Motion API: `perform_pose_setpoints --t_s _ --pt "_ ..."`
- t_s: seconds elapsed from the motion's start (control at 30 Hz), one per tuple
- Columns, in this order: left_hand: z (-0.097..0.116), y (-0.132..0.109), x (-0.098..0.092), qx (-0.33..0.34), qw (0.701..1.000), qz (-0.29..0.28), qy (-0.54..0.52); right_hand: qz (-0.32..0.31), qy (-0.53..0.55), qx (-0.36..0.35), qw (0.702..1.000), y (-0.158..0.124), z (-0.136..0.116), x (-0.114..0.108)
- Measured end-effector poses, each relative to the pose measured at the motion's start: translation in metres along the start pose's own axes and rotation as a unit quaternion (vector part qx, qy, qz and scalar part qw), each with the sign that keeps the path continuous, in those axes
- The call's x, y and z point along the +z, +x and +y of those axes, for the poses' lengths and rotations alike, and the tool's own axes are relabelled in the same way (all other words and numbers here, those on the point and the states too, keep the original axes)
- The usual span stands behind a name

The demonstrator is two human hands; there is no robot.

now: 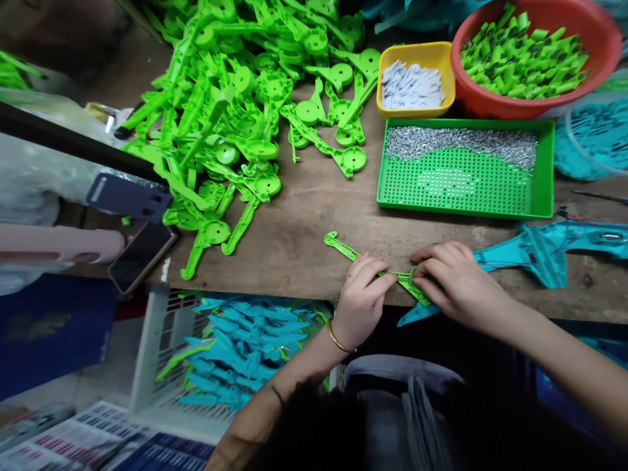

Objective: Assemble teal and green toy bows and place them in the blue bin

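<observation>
A slim light-green plastic part (343, 246) with a rounded end lies at the table's front edge, between my hands. My left hand (363, 288) pinches it near its middle, fingertips closed. My right hand (454, 281) has its fingers closed at the part's nearer end, around a thin loop or wire that is too small to make out. Beneath and beside my right hand runs a long blue plastic part (505, 255), whose pointed tip (417, 314) shows past the table edge. My right hand hides some of both parts.
A pile of green plastic parts (230, 118) covers the back left. A green tray (451, 209) of small metal pieces, a yellow bin (416, 112) and a red basin (520, 104) stand at the back right. Below left, a white crate (152, 353) holds blue parts; a phone (142, 258) lies nearby.
</observation>
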State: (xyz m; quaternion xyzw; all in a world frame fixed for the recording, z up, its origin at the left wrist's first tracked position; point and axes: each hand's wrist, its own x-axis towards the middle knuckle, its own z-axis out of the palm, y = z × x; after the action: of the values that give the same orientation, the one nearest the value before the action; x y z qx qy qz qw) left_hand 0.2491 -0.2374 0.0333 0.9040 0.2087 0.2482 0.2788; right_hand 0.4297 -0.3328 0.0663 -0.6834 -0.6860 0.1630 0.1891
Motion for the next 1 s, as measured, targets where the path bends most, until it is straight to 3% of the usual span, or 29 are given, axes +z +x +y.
perform_pose_setpoints --t_s 0.13,0.27,0.37,0.73,0.87,1.0 --pt "0.0 0.001 0.0 0.012 1.0 0.001 0.001 0.019 -0.021 0.01 1.0 0.0 -0.004 0.004" --pt "0.0 0.003 0.0 0.033 0.999 -0.004 0.022 0.066 -0.15 0.043 0.986 -0.001 -0.02 0.008" --pt "0.0 0.004 -0.001 0.043 0.998 -0.014 0.032 0.066 -0.205 0.061 0.975 -0.002 -0.029 0.009" --pt "-0.004 0.0 -0.006 0.084 0.994 -0.059 0.043 0.034 -0.081 0.108 0.99 -0.002 -0.019 0.012" --pt "-0.005 0.001 -0.007 0.067 0.996 -0.046 0.024 0.042 -0.126 0.099 0.986 -0.002 -0.022 0.013" --pt "0.001 -0.002 -0.002 0.044 0.999 -0.016 0.015 0.051 -0.073 0.111 0.99 -0.006 -0.017 0.019"
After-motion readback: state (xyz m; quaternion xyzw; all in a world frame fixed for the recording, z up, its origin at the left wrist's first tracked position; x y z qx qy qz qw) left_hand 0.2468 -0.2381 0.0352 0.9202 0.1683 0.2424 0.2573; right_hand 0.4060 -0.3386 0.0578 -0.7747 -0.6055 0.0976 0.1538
